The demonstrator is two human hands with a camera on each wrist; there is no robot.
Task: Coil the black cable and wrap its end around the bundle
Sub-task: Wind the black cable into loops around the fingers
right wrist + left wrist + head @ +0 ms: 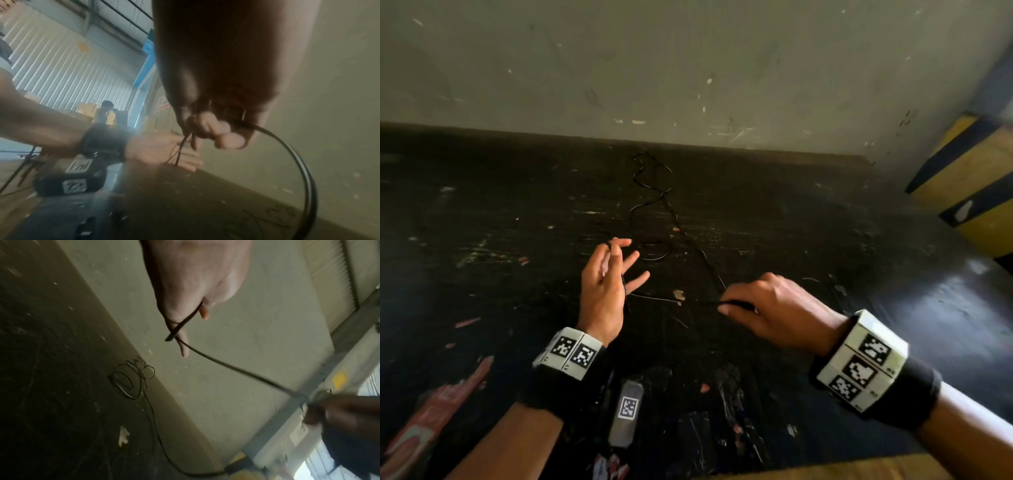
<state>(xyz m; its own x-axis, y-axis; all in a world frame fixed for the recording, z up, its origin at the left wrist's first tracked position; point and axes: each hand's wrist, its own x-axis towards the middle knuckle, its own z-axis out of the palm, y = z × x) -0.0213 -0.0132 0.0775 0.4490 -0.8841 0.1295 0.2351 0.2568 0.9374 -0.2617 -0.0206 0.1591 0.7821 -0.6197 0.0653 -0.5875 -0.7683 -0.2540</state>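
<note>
No readable writing shows; only square black-and-white coded tags on both wristbands (570, 353) and on a grey block (627, 413) at the bench's near edge. The bench (482, 205) is dark, scuffed and paint-flecked, butting a pale scratched wall (688, 68). The thin black cable (654, 192) lies in loose squiggles on the bench near the wall, then runs to the hands. The left hand (604, 291) is spread, cable looped over its fingers; the right hand (774, 308) pinches the cable.
</note>
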